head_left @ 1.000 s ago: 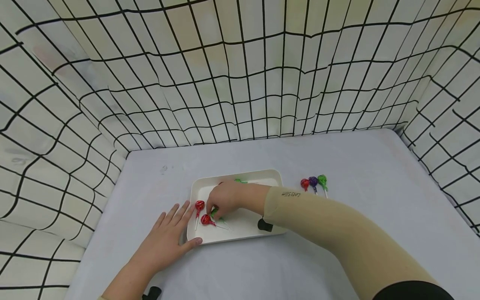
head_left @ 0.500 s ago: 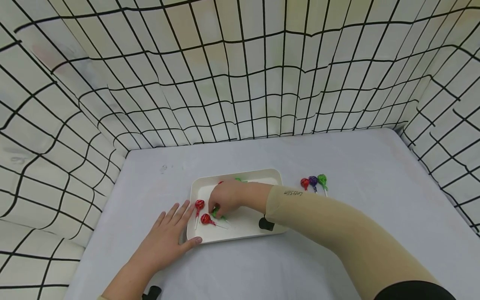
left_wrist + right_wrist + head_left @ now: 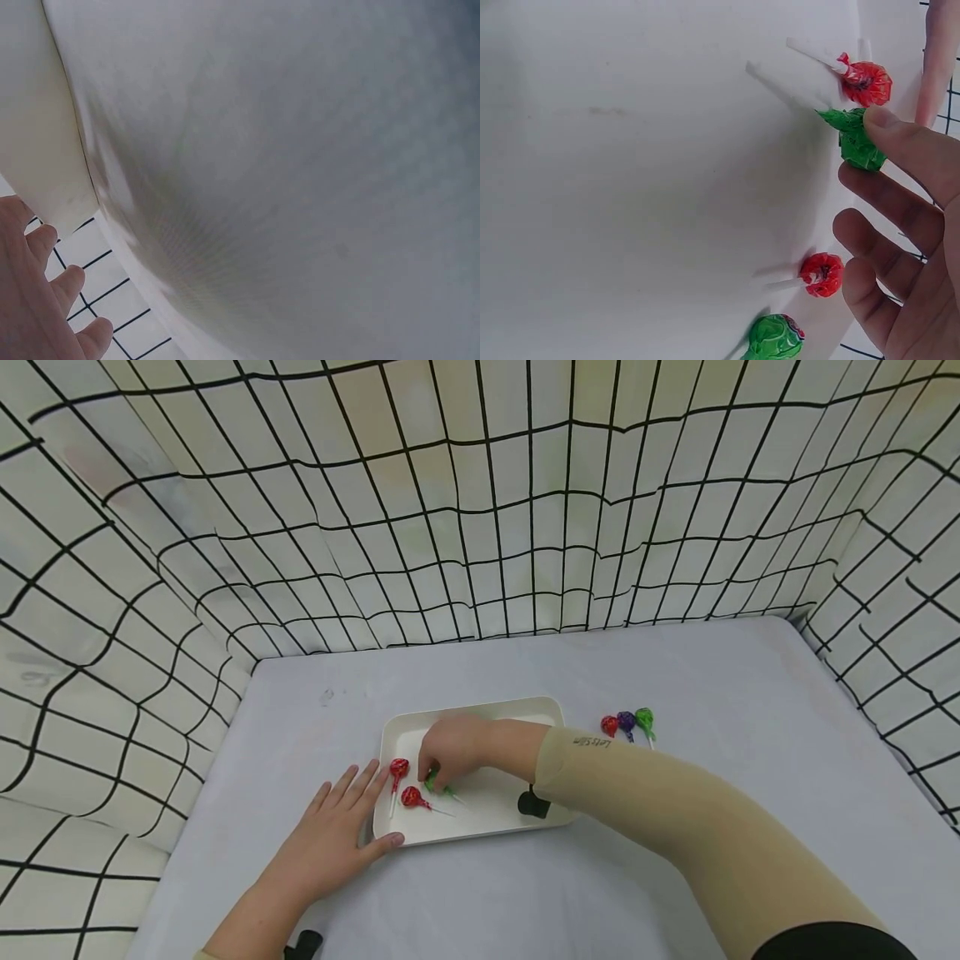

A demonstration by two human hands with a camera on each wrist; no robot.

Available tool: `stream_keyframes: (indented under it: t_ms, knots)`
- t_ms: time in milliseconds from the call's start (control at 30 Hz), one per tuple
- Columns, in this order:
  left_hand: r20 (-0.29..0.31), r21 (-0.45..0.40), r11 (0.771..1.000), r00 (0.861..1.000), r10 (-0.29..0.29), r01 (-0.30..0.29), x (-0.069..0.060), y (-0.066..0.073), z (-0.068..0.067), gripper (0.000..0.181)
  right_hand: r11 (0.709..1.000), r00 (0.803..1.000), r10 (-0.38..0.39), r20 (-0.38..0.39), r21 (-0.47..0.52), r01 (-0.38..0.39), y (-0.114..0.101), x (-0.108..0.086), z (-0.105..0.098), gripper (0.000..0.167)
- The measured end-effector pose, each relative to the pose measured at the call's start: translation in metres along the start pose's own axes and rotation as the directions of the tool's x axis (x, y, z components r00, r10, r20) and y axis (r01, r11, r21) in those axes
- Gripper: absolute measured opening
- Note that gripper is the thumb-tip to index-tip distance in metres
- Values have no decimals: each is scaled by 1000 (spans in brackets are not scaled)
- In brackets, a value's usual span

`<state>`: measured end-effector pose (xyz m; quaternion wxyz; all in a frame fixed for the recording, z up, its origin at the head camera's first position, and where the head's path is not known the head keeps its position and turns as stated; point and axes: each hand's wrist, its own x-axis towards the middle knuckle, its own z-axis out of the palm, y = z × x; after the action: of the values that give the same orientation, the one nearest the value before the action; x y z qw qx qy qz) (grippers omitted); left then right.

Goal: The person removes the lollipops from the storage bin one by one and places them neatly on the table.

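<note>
In the head view my right hand is over the left part of a white tray. Its thumb and forefinger pinch the wrapped head of a green lollipop, whose white stick points away from the fingers. Two red lollipops lie near it in the tray, one by the left rim and one closer to the front. My left hand spreads its straight fingers at the tray's left edge. The right wrist view also has another red lollipop and a second green lollipop.
To the right of the tray, a red lollipop, a purple lollipop and a green lollipop lie in a row on the white table. A black-lined grid wall encloses the back and sides.
My right hand has shifted slightly right with the green lollipop, and it now covers the lollipops at the back of the tray that showed earlier. The left hand stays put.
</note>
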<state>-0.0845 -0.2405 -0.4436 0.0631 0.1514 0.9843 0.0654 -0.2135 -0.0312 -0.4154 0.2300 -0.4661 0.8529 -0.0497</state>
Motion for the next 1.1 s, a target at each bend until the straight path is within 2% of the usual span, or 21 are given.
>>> stream_keyframes:
  t_ms: [267, 500, 1100]
  knots:
    - [8, 2, 1000, 1000, -3, 3, 0, -1, 1, 98, 999, 1000, -7, -13, 31, 7, 1, -2, -7, 24]
    - [9, 1, 1000, 1000, -3, 3, 1, -1, 0, 97, 999, 1000, 22, -18, 48, -21, 6, -6, -16, 26]
    - [3, -1, 1000, 1000, -14, 14, 0, 1, 0, 96, 988, 995, 68, -68, 144, -58, 33, -42, -29, 27]
